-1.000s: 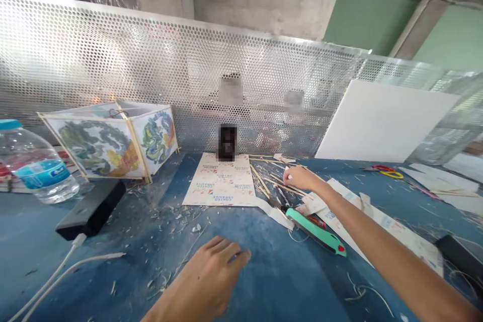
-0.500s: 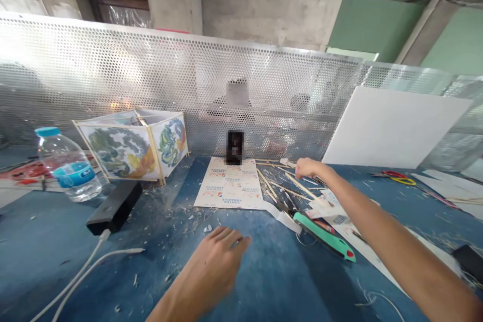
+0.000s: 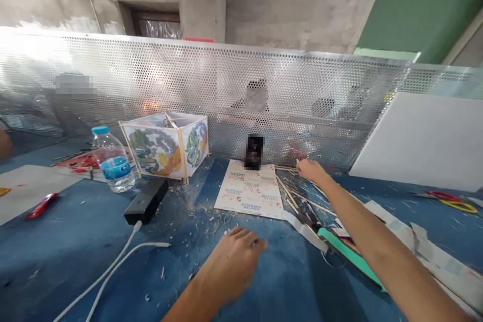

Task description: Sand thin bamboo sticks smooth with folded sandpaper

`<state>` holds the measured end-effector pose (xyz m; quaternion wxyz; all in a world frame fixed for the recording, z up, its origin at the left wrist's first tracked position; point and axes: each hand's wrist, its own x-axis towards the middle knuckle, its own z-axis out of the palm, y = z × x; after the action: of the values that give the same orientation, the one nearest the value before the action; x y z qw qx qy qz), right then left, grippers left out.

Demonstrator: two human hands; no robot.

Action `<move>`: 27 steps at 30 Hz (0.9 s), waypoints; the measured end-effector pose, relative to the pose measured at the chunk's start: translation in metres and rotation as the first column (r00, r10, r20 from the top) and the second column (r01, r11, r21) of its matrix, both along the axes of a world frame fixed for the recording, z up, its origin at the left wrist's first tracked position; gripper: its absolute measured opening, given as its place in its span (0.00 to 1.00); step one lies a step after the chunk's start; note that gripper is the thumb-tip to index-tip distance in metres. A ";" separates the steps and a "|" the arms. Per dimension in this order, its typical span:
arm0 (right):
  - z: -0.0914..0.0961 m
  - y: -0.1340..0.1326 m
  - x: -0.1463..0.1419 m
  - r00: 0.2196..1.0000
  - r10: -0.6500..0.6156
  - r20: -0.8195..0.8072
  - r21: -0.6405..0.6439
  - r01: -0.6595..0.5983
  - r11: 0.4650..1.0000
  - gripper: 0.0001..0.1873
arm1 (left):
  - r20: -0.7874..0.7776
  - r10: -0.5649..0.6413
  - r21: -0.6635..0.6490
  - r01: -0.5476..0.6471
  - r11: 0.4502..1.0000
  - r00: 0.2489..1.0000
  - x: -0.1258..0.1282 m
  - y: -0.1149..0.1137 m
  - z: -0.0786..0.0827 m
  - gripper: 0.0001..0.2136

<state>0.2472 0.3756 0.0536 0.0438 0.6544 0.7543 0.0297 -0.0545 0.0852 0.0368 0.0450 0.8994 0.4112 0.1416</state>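
Observation:
My left hand (image 3: pixel 231 263) lies palm down on the blue table (image 3: pixel 75 241), fingers stretched out, with nothing under it that I can see. My right hand (image 3: pixel 310 170) reaches far forward to the thin bamboo sticks (image 3: pixel 290 194) by the perforated metal screen (image 3: pixel 211 85); its fingers curl at the sticks' far end, and whether they grip one is unclear. A green utility knife (image 3: pixel 349 256) lies partly under my right forearm. A sheet of sandpaper (image 3: pixel 249 190) lies left of the sticks.
A painted paper lantern box (image 3: pixel 166 145) stands at the back left, next to a water bottle (image 3: pixel 112 161). A black power bank (image 3: pixel 146 200) with white cables (image 3: pixel 109 271) lies in front. A white board (image 3: pixel 422 141) leans at right, scissors (image 3: pixel 451 200) near it. Shavings litter the table.
My right hand has moved farther back along the sticks toward the screen. My head has turned left, so more of the left table shows. The left hand stays put.

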 end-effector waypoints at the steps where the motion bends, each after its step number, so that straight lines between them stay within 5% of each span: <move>1: 0.005 -0.001 0.006 1.000 -0.005 -0.008 0.007 0.005 1.000 0.18 | 0.009 0.005 -0.014 -0.005 1.000 1.000 0.000 0.000 0.001 0.12; 11: 0.067 -0.060 0.049 0.908 -0.016 -0.418 0.057 0.044 0.997 0.17 | 0.325 0.156 -0.153 -0.111 0.982 0.933 0.004 -0.005 0.012 0.17; 15: 0.059 -0.119 0.011 0.732 0.079 -0.676 -0.031 -0.136 0.990 0.16 | 0.611 0.292 -0.315 -0.112 0.942 0.736 0.007 -0.001 0.008 0.20; 20: 0.039 -0.203 -0.060 0.448 0.113 -0.887 -0.083 -0.396 0.914 0.21 | 0.827 0.375 -0.416 0.007 0.909 0.420 0.009 0.009 0.004 0.21; 27: 0.044 -0.274 -0.091 0.257 0.101 -0.961 -0.065 -0.565 0.822 0.15 | 0.866 0.403 -0.452 0.116 0.885 0.296 0.010 -0.009 0.019 0.15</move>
<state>0.1562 0.1011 0.0979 -0.2687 0.3455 0.7511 -0.4942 -0.0446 0.0763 0.0560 0.4620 0.5651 0.4065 0.5496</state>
